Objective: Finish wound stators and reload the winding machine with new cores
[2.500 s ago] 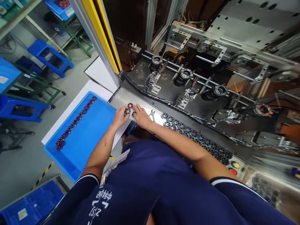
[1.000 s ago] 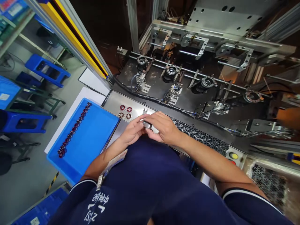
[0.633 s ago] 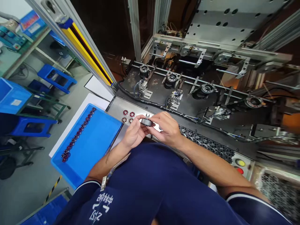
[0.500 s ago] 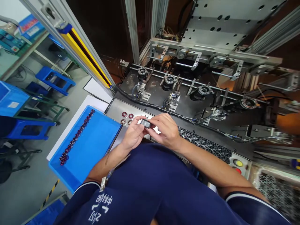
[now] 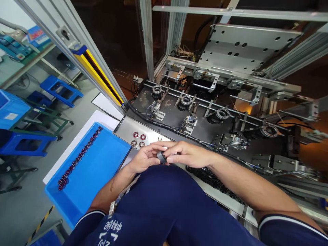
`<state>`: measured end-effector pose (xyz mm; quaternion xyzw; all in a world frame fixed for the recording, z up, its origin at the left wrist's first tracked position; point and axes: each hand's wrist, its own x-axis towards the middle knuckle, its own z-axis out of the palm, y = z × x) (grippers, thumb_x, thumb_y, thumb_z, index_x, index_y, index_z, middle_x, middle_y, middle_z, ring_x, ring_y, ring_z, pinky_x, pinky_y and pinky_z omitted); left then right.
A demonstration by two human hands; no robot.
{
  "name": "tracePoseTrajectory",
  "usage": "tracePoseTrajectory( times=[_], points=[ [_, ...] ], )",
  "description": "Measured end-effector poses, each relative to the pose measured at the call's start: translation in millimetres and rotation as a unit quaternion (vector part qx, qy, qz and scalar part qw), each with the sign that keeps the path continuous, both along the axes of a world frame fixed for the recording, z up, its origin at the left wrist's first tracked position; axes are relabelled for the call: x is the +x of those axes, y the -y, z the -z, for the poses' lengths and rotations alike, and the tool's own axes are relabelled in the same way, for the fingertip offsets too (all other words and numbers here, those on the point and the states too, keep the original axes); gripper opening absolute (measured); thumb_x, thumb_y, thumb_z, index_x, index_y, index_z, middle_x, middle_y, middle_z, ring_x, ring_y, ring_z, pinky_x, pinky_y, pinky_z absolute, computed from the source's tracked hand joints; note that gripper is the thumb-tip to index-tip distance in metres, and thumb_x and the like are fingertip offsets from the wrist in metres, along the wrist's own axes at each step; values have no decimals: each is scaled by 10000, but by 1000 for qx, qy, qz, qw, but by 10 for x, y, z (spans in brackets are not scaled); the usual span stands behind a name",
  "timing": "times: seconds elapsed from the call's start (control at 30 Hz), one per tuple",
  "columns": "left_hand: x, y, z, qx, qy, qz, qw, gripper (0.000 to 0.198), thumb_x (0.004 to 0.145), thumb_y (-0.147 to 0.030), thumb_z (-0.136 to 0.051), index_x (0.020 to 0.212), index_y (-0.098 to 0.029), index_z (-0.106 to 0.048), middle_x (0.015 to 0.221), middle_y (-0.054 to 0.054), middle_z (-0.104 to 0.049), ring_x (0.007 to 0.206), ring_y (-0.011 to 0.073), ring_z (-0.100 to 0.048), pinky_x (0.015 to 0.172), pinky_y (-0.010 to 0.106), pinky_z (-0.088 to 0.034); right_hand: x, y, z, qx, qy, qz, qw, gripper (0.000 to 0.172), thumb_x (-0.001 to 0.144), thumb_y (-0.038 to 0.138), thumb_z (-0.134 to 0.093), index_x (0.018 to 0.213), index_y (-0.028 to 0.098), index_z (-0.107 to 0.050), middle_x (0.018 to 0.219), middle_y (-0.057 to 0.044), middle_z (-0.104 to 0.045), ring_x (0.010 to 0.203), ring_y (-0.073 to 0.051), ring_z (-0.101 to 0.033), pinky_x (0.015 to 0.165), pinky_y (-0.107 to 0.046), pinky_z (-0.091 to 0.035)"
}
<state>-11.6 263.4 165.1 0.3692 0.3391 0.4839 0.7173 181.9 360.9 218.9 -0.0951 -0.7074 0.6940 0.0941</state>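
Observation:
Close to my body, both hands grip a dark grey stator core, a short ring tilted up on its edge. My left hand is closed, with thumb and fingers on the ring's left side. From the right, my right hand pinches it, and its fingers cover part of the opening. Just beyond my hands lies a metal plate. Several small round wound stators in red and dark tones sit on it. A small pointed metal piece shows behind my fingers.
A blue tray at the left holds a row of red-and-black wound stators. Ahead stands a machine with several round black fixtures. Dark slotted cores lie under my right forearm. A yellow light-curtain post rises at left.
Both hands have come down closer to my body. The stator core has turned from lying nearly flat to tilted on edge. My view has shifted, showing more of the machine's top.

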Motion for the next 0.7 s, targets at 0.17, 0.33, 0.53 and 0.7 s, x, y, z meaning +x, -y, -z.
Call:
tracePoseTrajectory(
  times=[0.17,0.33,0.53,0.7],
  points=[
    [-144,-80,41,-5,-27,-48,998,560,709,-479,-867,1159,-209,-673,1032,101,-773,822,236,-762,801,373,-595,-167,-349,-34,22,3,-23,999,436,991,527,-537,876,153,-730,1472,-136,-543,1373,-236,-513,1146,-433,-399],
    [-364,-162,179,-20,-169,-188,967,447,842,-404,-770,1212,-203,-620,1063,102,-776,942,206,-742,901,349,-554,-593,-1626,212,249,65,135,957,290,973,380,-557,851,179,-725,1489,-82,-533,1407,-265,-466,1176,-508,-359],
    [-507,-68,364,-49,-245,-222,942,337,870,-324,-736,1166,-186,-657,1093,100,-766,987,192,-725,921,332,-551,-1054,-2812,759,346,214,211,889,221,915,272,-548,794,187,-712,1313,-127,-655,1315,-294,-551,1107,-450,-445],
    [-517,-22,452,-56,-257,-217,940,302,868,-290,-731,1143,-181,-668,1096,100,-765,1008,194,-723,945,338,-550,-1094,-2961,1025,367,246,213,871,232,894,275,-556,945,156,-748,1401,-136,-607,1236,-315,-611,1089,-446,-470]
  ],
)
